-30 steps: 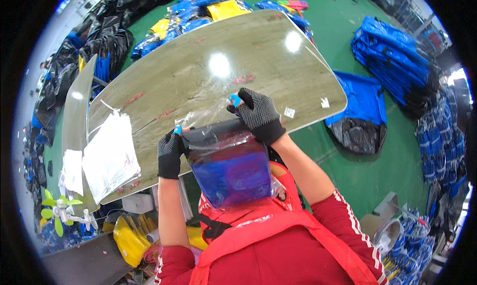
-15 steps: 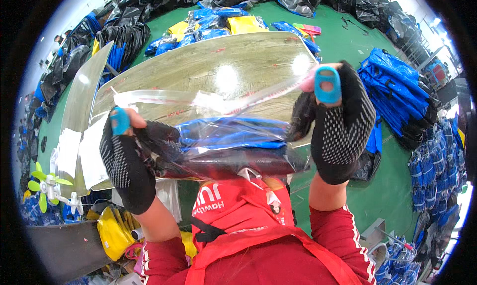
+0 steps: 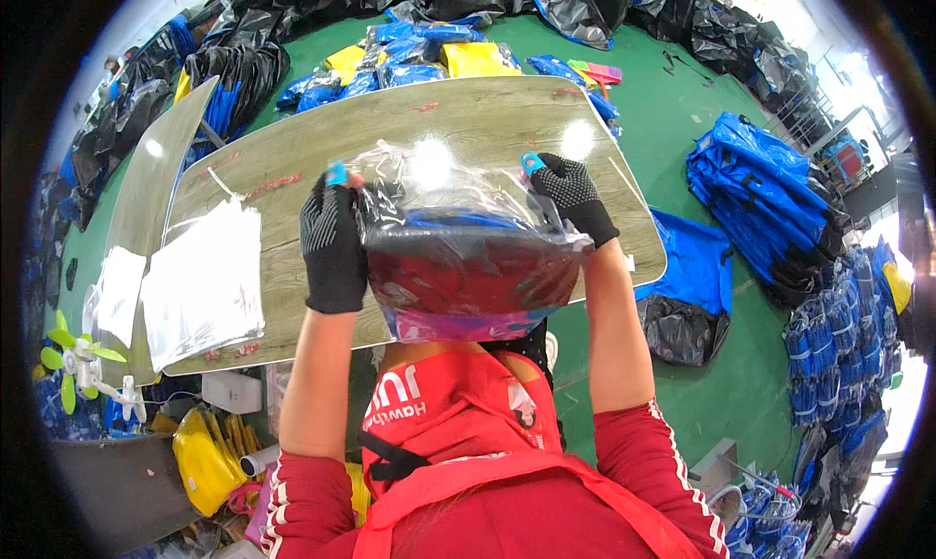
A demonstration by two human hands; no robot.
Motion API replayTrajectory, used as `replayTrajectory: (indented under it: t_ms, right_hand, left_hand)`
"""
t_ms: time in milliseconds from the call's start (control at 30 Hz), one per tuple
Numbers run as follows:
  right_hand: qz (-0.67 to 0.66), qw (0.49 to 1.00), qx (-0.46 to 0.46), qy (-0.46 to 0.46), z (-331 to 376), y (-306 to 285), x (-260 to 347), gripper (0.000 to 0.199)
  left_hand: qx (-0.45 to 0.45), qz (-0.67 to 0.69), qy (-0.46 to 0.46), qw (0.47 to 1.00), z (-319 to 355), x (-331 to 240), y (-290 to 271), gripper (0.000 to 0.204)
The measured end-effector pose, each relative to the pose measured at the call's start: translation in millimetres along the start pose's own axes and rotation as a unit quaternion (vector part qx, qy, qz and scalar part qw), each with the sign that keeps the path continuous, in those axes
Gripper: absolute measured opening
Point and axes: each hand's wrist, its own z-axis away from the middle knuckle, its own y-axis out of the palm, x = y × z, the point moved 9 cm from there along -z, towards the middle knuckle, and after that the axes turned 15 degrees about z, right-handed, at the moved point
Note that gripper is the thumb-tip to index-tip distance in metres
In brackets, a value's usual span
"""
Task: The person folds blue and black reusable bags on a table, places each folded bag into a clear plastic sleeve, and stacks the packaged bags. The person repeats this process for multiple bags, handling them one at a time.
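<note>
Between my two hands is a clear plastic bag (image 3: 468,276) with a folded black and blue item inside, tilted over the table's near edge. My left hand (image 3: 336,237), in a black dotted glove with a blue cover on the thumb, grips the bag's left side. At the right upper corner, my right hand (image 3: 575,198) in a matching glove pinches the plastic. The bag's crinkled upper part stands loose between the hands, and a blue edge shows through it. Under the bag, part of the tabletop is hidden.
A wood-patterned table (image 3: 322,120) lies in front of me, with a stack of clear plastic bags (image 3: 210,276) on its left. Blue and yellow packages (image 3: 409,52) lie on the floor beyond. To the right is a pile of blue bags (image 3: 765,198); a small green fan (image 3: 78,359) stands at left.
Both hands have moved forward over the table and closer together, carrying the bag. The strip stretched between my hands is no longer spread out, and more of the item's dark side shows.
</note>
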Motion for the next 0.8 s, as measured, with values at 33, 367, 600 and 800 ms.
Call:
replayTrajectory:
  t_ms: [33,367,600,800]
  right_hand:
    - [-0.034,0.998,-0.019,0.045,-3,-2,-7,0.031]
    - [0.188,0.968,-0.147,-0.079,-6,24,-35,0.028]
    - [0.012,0.997,-0.035,0.063,-24,83,-133,0.046]
    - [-0.095,0.991,0.060,0.077,-10,65,-116,0.034]
  left_hand:
    - [-0.011,0.082,0.015,0.996,3,1,1,0.040]
    - [0.193,0.012,-0.319,0.928,63,128,-38,0.028]
    - [0.236,-0.059,-0.281,0.928,42,168,-51,0.034]
    - [0.170,0.095,-0.254,0.947,-2,164,-39,0.033]
